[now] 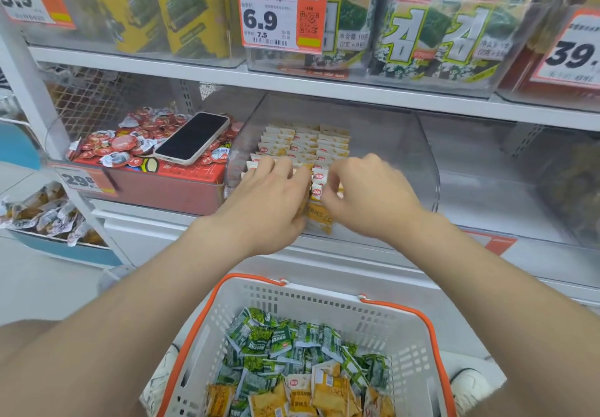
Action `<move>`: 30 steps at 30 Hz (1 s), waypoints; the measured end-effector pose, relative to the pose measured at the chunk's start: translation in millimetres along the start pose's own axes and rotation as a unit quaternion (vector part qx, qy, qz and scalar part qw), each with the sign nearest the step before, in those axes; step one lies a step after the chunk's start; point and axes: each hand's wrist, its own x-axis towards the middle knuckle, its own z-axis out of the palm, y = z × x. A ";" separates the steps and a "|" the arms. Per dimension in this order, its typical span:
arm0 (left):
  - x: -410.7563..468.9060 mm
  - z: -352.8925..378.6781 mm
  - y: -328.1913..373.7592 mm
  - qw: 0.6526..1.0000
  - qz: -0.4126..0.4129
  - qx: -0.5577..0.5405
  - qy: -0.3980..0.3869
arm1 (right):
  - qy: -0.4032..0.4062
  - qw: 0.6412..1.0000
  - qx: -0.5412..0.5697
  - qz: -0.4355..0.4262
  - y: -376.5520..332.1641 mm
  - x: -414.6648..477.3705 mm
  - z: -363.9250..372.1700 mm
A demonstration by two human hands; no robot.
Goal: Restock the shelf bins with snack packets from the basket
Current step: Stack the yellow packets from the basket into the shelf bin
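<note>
At 6 o'clock, packets (292, 351) lie in the basket (324, 308). At 12, behind it, sachets (305, 140) stand in the bin (393, 143). At 10, a phone (193, 137) lies on cups (107, 148).

Left forearm (156, 290): bare, reaching forward and up, angled to the right.
Right forearm (493, 273): bare, reaching forward, angled to the left.
Left hand (269, 202): back up, fingers curled forward, gripping yellow packets (319, 218) at its thumb side.
Right hand (367, 195): back up, just beside the left, fingers curled inward to the same packets; grip blurred.
</note>
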 end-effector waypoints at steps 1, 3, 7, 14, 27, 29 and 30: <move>-4.6 0.3 1.3 1.000 0.016 -0.010 -0.018 | -0.034 0.999 0.016 -0.019 -8.1 -12.2 -1.3; -16.5 6.9 6.6 0.989 0.019 -0.059 -0.133 | -0.170 0.982 0.039 -0.070 -22.7 -37.7 0.9; -49.3 47.5 24.8 0.923 -0.011 -0.047 -0.383 | -0.434 0.887 -0.001 -0.157 -48.8 -86.4 23.9; -95.1 125.4 42.4 0.847 -0.020 0.042 -0.530 | -0.479 0.847 -0.070 -0.220 -91.1 -121.0 72.4; -181.5 259.4 28.2 0.821 0.012 0.040 -0.569 | -0.466 0.837 -0.095 -0.270 -112.6 -109.1 96.5; -190.0 272.3 32.2 0.813 0.017 0.027 -0.581 | -0.461 0.839 -0.092 -0.273 -112.4 -109.1 101.0; -194.3 277.9 34.5 0.812 0.020 0.029 -0.583 | -0.460 0.839 -0.089 -0.275 -111.3 -109.3 102.8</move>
